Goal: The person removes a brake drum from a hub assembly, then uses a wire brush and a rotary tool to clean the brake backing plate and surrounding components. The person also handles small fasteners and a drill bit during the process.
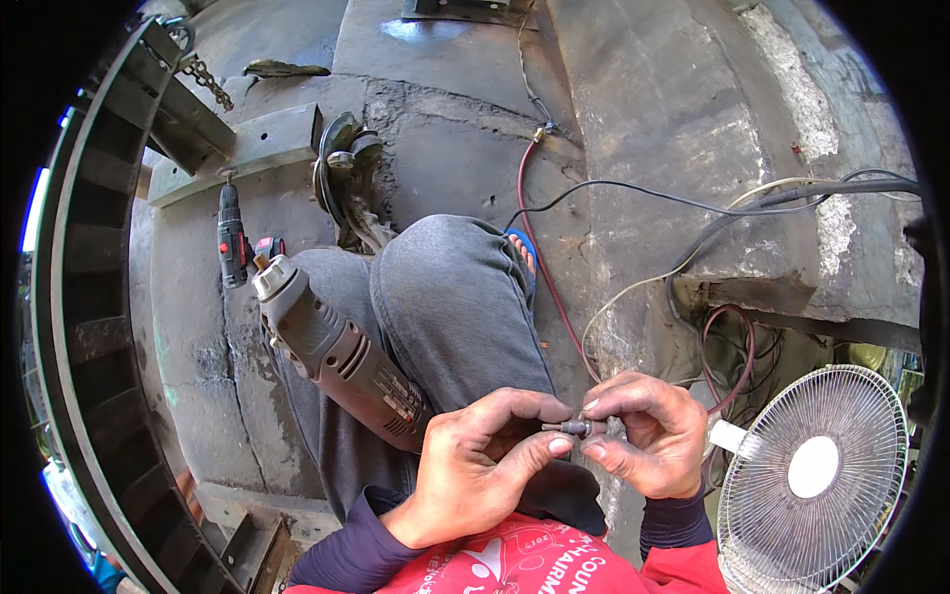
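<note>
In front of my red shirt, both hands meet at a small dark metal cylinder [575, 427] with stepped rings along it. My left hand [473, 463] pinches its left end between thumb and fingertips. At the other end, the thumb and fingers of my right hand [653, 436] are closed on it. Its exact kind is too small to tell. A brown corded-style power tool [361, 381] with a grey collar and a brass-coloured tip lies across my lap, its lower end close to my left hand. Dark smudges mark my fingers.
A white fan [813, 465] stands close at my right. Cables and a red hose [524, 178] cross the concrete floor ahead. To the left are a cordless drill [233, 238], a metal beam [237, 153] and a ladder-like steel frame [89, 327]. An angle grinder [346, 173] lies beyond my knees.
</note>
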The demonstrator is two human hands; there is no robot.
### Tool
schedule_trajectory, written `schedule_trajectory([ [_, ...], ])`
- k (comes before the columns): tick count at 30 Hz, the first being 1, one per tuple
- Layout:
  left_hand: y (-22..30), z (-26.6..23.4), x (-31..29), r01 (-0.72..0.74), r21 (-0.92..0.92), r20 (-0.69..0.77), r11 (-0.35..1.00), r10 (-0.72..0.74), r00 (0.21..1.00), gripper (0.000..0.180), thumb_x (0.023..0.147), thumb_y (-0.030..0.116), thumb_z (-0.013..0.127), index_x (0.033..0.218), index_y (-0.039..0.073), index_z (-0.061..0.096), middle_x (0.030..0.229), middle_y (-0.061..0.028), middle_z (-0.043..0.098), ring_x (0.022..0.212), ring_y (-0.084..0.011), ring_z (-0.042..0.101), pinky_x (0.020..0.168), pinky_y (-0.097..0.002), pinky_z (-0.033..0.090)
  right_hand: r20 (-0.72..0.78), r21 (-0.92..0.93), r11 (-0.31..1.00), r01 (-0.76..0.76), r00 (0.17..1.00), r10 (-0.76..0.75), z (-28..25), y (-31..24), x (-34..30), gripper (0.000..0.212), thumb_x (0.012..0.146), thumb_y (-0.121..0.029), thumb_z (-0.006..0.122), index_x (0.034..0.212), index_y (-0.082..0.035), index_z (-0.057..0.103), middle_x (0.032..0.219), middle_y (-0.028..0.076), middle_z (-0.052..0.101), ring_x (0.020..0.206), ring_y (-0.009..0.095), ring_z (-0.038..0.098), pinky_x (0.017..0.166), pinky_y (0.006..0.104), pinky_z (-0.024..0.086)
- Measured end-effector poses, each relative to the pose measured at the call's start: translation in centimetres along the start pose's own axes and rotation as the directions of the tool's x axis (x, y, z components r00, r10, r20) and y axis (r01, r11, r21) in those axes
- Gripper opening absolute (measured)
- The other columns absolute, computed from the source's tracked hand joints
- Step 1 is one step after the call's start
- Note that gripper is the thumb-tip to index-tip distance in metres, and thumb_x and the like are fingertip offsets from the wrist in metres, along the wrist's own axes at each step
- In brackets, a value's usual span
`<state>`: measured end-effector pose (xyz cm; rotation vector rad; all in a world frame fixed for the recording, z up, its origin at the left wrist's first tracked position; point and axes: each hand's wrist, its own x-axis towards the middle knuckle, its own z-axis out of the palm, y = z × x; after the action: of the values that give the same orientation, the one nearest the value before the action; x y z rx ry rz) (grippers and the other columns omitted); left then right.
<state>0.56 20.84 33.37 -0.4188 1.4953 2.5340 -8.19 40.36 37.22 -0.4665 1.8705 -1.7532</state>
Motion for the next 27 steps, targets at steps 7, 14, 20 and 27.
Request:
schedule_trajectory([
  [7,0.2,0.2,-0.2,-0.019,0.012,-0.02,1.0,0.019,1.0,0.021,0.095,-0.005,0.075,0.115,-0.007,0.069,0.105,-0.012,0.076,0.097,-0.0161,0.074,0.086,-0.0298,0.062,-0.064,0.039,0.999,-0.016,0.998,0.019,-0.2,0.2,-0.3,0.032,0.082,0.003,0.086,0.109,0.011,0.071,0.103,0.022,0.074,0.093,0.023,0.073,0.082,0.0339,0.06],
  [14,0.0,0.2,0.1,-0.114,0.051,-0.01,0.992,0.114,0.993,0.02,0.095,-0.001,0.077,0.114,-0.004,0.073,0.104,-0.0108,0.078,0.095,-0.013,0.075,0.082,-0.0278,0.062,-0.053,0.033,0.999,-0.038,0.998,0.04,0.0,0.5,-0.4,0.03,0.085,0.0,0.085,0.11,0.011,0.071,0.103,0.021,0.074,0.092,0.021,0.073,0.08,0.0324,0.061],
  [20,-0.2,0.1,-0.1,-0.128,0.063,-0.011,0.99,0.129,0.992,0.019,0.092,-0.004,0.078,0.111,-0.006,0.075,0.106,-0.0144,0.078,0.097,-0.0169,0.076,0.085,-0.0297,0.063,-0.105,0.079,0.995,-0.064,0.992,0.073,0.6,0.5,-0.4,0.03,0.087,-0.003,0.085,0.11,0.011,0.072,0.101,0.019,0.075,0.09,0.019,0.074,0.079,0.0307,0.06],
  [27,0.5,-0.3,0.2,-0.254,0.327,0.014,0.91,0.264,0.964,0.022,0.086,-0.003,0.082,0.107,-0.001,0.079,0.105,-0.016,0.079,0.093,-0.0214,0.078,0.082,-0.0314,0.062,-0.102,0.034,0.998,-0.056,0.993,0.06,0.7,0.5,-0.5,0.032,0.088,-0.006,0.085,0.112,0.011,0.071,0.1,0.016,0.076,0.088,0.017,0.074,0.077,0.0284,0.06],
])
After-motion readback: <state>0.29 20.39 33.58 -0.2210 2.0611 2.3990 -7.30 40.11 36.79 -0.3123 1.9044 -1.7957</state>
